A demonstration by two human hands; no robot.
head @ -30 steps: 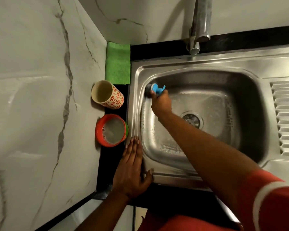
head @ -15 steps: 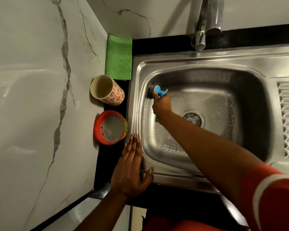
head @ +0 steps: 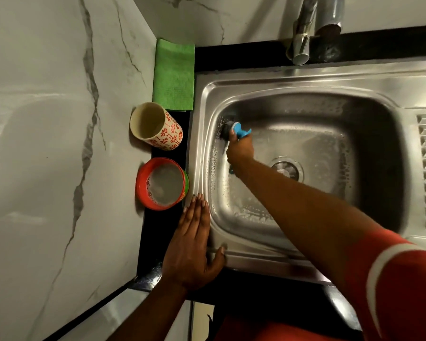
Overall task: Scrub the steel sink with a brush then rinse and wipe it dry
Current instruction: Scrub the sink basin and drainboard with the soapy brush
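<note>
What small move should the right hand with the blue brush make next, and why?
Probably drag the blue-handled brush down the steel sink's left wall toward the left hand: the right hand holds it at the far-left corner, and suds show below.

Steel sink (head: 305, 87): rectangular basin, wet, suds along its left and near walls. Brush (head: 240, 131): blue handle, dark bristles pressed against the basin's far-left wall, in my fingers (head: 233, 139).

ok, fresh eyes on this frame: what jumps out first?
The right hand pressing a blue-handled brush against the steel sink's far-left inner wall, suds around it. Then the left hand flat on the sink's near-left rim, beside a red bowl of soapy water.
</note>
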